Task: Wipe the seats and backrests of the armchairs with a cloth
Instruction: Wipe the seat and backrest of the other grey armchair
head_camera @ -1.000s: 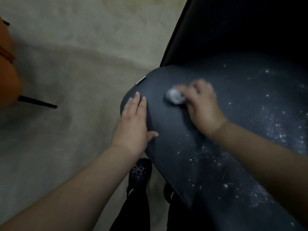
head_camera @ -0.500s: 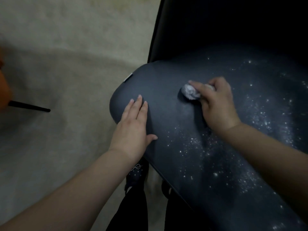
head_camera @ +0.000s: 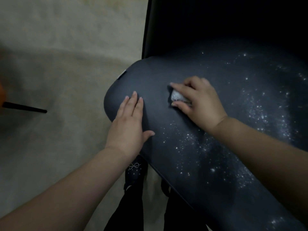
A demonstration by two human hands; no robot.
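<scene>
White cloth (head_camera: 177, 96) gripped under right hand (head_camera: 200, 104), on seat (head_camera: 208, 155)

We have one view only, from a head-worn wide-angle camera. It looks steeply down and forward over our own forearms onto the dark armchair seat (head_camera: 208, 147), at close range. The backrest (head_camera: 216, 22) fills the upper right, the beige floor (head_camera: 58, 64) the left. Our shoe (head_camera: 135, 170) appears directly below the lens. No second view shares this scene.
</scene>
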